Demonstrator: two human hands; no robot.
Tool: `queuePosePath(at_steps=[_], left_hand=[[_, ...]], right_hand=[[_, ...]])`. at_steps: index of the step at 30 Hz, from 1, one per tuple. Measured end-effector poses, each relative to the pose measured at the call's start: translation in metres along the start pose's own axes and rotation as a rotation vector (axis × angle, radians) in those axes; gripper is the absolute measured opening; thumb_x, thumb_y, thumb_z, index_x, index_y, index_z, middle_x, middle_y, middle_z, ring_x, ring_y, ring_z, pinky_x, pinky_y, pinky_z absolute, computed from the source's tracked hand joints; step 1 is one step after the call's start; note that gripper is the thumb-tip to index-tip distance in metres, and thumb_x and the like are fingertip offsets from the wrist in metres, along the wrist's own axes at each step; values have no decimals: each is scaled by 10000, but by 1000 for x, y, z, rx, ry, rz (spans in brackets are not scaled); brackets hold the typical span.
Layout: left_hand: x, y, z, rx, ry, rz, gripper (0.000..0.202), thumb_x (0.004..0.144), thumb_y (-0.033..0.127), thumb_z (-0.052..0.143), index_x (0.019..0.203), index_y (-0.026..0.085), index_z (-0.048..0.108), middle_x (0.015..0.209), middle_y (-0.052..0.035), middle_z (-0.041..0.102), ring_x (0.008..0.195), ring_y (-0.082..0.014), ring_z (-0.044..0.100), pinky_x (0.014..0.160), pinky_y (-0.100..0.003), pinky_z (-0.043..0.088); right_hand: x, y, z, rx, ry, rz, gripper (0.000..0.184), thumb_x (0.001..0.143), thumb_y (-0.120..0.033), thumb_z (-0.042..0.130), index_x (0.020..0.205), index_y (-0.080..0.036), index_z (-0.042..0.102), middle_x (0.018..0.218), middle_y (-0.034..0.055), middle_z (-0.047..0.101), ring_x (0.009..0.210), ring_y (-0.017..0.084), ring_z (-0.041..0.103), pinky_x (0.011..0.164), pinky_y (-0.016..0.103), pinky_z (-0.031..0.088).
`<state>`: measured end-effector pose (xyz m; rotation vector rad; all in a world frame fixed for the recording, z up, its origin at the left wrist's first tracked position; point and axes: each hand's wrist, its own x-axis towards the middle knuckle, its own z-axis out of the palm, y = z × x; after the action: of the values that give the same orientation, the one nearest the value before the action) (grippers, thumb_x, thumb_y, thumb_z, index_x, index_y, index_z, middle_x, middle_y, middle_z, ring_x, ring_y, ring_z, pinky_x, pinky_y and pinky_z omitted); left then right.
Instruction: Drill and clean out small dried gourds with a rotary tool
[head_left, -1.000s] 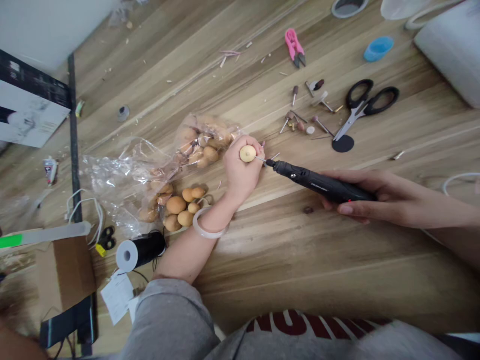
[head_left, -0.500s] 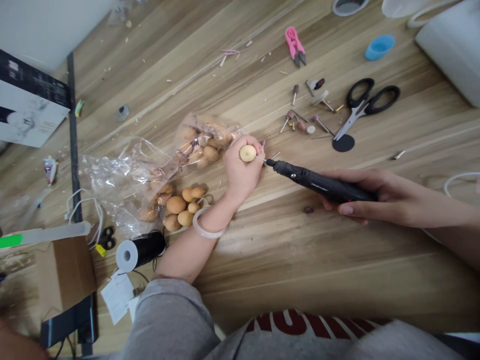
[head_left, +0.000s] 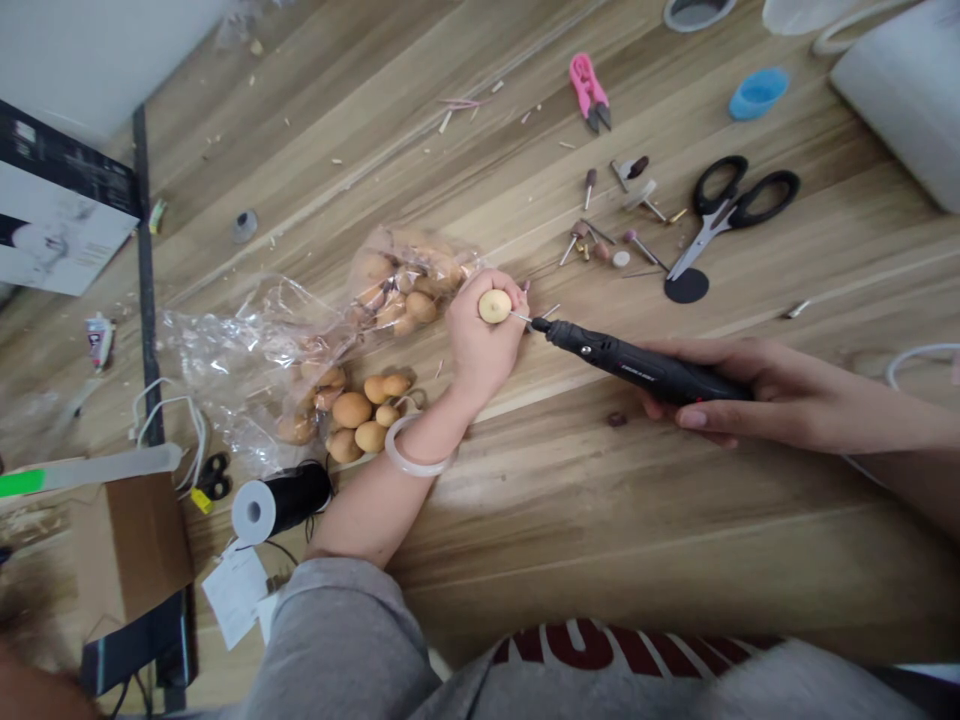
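Observation:
My left hand (head_left: 480,345) is closed round a small pale tan nut (head_left: 495,306), its flat round face turned up. My right hand (head_left: 750,395) grips a black rotary tool (head_left: 637,365) that lies nearly level over the wooden table (head_left: 600,500). The tool's thin bit touches the right side of the nut. A pale bangle (head_left: 409,455) sits on my left wrist. Just left of that hand lie several loose tan nuts (head_left: 364,420) and a clear plastic bag (head_left: 300,340) holding more.
Several spare tool bits (head_left: 607,225), black scissors (head_left: 731,210), pink snips (head_left: 589,92) and a blue cap (head_left: 757,95) lie at the back right. A black thread spool (head_left: 281,500), a cardboard box (head_left: 135,545) and cables sit at the left.

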<state>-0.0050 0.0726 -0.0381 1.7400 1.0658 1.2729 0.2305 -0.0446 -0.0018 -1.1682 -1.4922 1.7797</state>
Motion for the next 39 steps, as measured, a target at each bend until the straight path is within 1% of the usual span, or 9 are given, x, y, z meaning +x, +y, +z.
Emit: queuePosePath(at_steps=[7, 11, 15, 19, 24, 28, 30, 33, 39], left_hand=[[0, 0, 0, -17, 5, 8, 188, 715, 57, 600, 620, 189, 506, 646, 40, 560, 647, -96, 513, 665, -247, 440], [0, -1, 0, -9, 1, -29, 187, 713, 57, 606, 623, 192, 514, 646, 40, 568, 641, -100, 515, 666, -256, 448], [2, -1, -2, 37, 36, -46, 183, 691, 45, 607, 610, 192, 532, 627, 34, 569, 639, -109, 511, 631, -254, 424], [1, 1, -2, 26, 73, -74, 190, 680, 34, 602, 601, 187, 521, 617, 38, 567, 627, -101, 519, 623, -240, 424], [2, 0, 0, -11, 102, -148, 204, 672, 33, 615, 613, 183, 489, 636, 47, 545, 621, -84, 513, 599, -211, 429], [8, 3, -1, -128, 208, -349, 244, 638, 3, 590, 616, 181, 425, 614, 68, 467, 504, -48, 403, 485, -189, 355], [9, 6, -1, -176, 180, -384, 239, 631, 12, 593, 616, 179, 424, 613, 71, 468, 484, -38, 378, 454, -178, 329], [7, 11, 1, -225, 93, -331, 221, 618, 43, 623, 599, 169, 443, 616, 62, 495, 513, -35, 420, 460, -157, 347], [7, 20, 3, -301, 124, -436, 250, 594, 80, 636, 598, 172, 403, 603, 71, 475, 447, -9, 357, 374, -134, 255]], right_hand=[[1, 1, 0, -3, 5, 13, 552, 850, -381, 705, 1381, -355, 558, 834, 0, 668, 568, 88, 566, 424, 153, 467], [1, 0, 1, 6, 12, 36, 576, 845, -401, 703, 1395, -321, 551, 836, 5, 662, 571, 95, 560, 424, 168, 466], [1, 2, 1, 24, 36, 52, 614, 838, -423, 704, 1415, -297, 535, 836, 7, 655, 562, 92, 545, 414, 170, 443], [1, 1, 3, 30, 49, 40, 619, 845, -431, 700, 1421, -277, 531, 824, 6, 642, 575, 92, 537, 459, 179, 449], [2, -2, 3, 11, 43, 38, 636, 855, -471, 680, 1428, -244, 523, 760, -2, 597, 537, 83, 476, 452, 186, 416], [1, -2, 0, -18, 35, 35, 627, 860, -467, 677, 1426, -250, 522, 750, -11, 579, 544, 85, 483, 457, 186, 416], [1, -1, -1, -13, 27, 25, 613, 865, -450, 677, 1428, -263, 518, 773, -11, 591, 553, 82, 490, 458, 181, 413], [2, -1, -1, 16, 21, 18, 613, 872, -430, 675, 1437, -263, 507, 809, -5, 609, 556, 76, 489, 441, 175, 397], [3, -3, 1, 57, 23, 5, 605, 866, -420, 682, 1428, -274, 514, 832, 1, 616, 562, 74, 492, 442, 167, 408]])
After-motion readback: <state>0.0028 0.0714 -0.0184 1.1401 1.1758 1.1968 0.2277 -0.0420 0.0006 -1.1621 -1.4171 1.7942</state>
